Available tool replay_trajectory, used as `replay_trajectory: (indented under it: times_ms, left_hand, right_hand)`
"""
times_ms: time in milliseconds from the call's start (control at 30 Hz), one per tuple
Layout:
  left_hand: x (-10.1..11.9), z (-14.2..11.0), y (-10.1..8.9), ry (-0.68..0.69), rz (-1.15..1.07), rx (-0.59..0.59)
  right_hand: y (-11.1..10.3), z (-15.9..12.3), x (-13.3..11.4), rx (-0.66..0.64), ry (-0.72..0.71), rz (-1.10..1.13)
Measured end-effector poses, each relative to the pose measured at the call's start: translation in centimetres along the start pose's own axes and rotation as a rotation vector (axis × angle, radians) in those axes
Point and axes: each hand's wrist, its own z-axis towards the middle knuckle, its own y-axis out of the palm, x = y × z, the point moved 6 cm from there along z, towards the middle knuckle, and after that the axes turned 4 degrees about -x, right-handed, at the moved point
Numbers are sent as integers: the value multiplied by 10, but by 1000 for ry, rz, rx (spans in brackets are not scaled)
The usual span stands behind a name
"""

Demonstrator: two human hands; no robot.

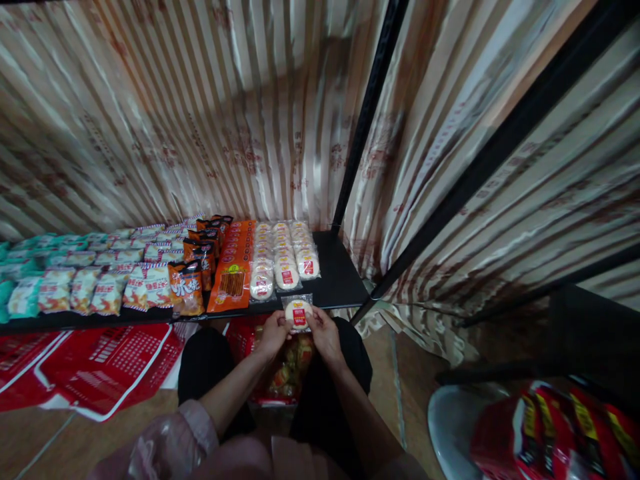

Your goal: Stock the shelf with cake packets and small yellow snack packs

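Observation:
Between my two hands is a round pale cracker in a clear wrapper (pixel 299 315) with a red label. My left hand (pixel 274 333) pinches its left edge, and my right hand (pixel 324 335) grips the right edge. It is just in front of the shelf's front edge. Behind it, rows of similar wrapped crackers (pixel 287 272) lie on the black shelf (pixel 345 270). An orange snack packet (pixel 233 273) lies flat to their left. Below my hands, between my knees, sits a red bag (pixel 280 373) with small wrapped items inside.
Orange-and-black snack bags (pixel 186 288) and rows of white and teal packets (pixel 105 292) fill the shelf's left. Black posts (pixel 370 113) rise at its right end, before a striped curtain (pixel 280 100). Red packaging (pixel 107 367) lies under the shelf. Red packs (pixel 560 427) sit lower right beside a pale rounded seat (pixel 453 427).

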Motion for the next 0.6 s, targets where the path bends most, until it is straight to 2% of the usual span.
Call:
replay_trajectory:
  times_ms: [100, 267, 433, 600]
  left_hand:
    - [1, 8, 4, 20, 58, 6]
    - [3, 20, 9, 67, 288, 31]
    - [26, 23, 16, 213, 615, 89]
    - [47, 23, 23, 204, 859, 146]
  right_hand:
    - [-6, 7, -2, 17, 17, 4]
    - [-16, 20, -5, 25, 29, -76]
    - [-29, 34, -14, 101, -31, -297]
    - [-35, 42, -15, 118, -41, -403]
